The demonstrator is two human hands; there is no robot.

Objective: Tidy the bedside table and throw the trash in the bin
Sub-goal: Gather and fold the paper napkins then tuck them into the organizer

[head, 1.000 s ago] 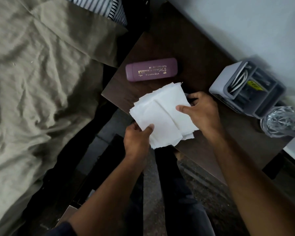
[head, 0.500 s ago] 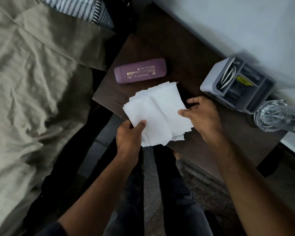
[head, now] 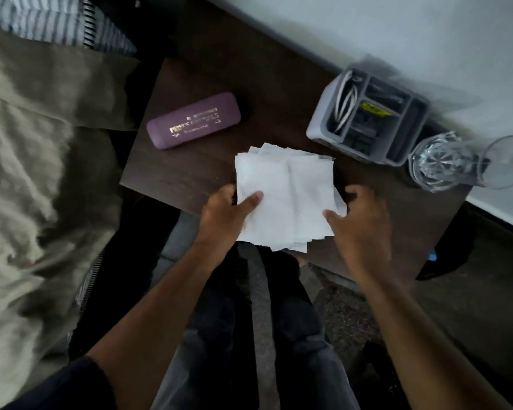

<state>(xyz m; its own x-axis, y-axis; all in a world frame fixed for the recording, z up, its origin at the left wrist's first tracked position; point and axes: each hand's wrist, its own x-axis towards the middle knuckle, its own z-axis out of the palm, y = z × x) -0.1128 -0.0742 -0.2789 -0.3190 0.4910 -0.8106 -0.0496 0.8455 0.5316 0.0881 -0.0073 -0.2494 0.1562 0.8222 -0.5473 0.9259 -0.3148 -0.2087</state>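
Stack of white tissues (head: 282,196): loosely squared, edges uneven, over the near edge of the dark wooden bedside table (head: 190,173), lower part overhanging the front edge.

Left hand (head: 225,211): pinching the stack's left side, thumb on top, fingers beneath and hidden.

Right hand (head: 362,220): at the stack's right edge, thumb tip touching the paper, fingers spread and blurred; whether closed on the tissues, cannot tell.

Purple glasses case (head: 193,120): flat on the table, left of centre, gold lettering too blurred to read, lying apart from the tissues up and to the left.

Grey organiser tray (head: 317,125): near the wall at the table's far right, divided into compartments; white cable (head: 345,105) in the left compartment, yellow-labelled item (head: 373,109) in a middle one, the rest dark and indistinct. Just beyond the stack's upper right corner, not touching.

Clear cut-glass tumbler (head: 439,161): on its side at the table's right edge, just beside the organiser, mouth toward the right.

Left of the table: olive bedsheet (head: 42,161), rumpled; striped pillow (head: 57,22) above it.

Below the table edge: dark trousers (head: 219,350), floor in shadow.
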